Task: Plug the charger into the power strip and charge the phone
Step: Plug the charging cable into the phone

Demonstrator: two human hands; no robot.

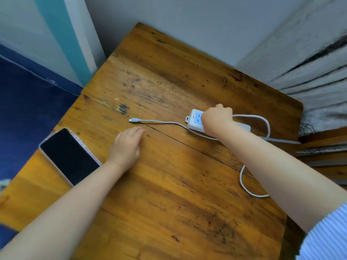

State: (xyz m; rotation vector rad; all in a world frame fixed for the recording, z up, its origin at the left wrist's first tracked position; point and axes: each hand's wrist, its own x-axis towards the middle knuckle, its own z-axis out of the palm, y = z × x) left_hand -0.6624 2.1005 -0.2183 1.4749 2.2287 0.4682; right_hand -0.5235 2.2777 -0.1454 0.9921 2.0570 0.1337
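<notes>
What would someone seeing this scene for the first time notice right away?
First, the right hand closed in a fist over the white power strip at the far right of the worn wooden table; what it grips is hidden. Next, the white charging cable trailing left across the wood to a free connector tip. Then the dark-screened phone at the table's left edge, with the left hand resting palm down beside it.
</notes>
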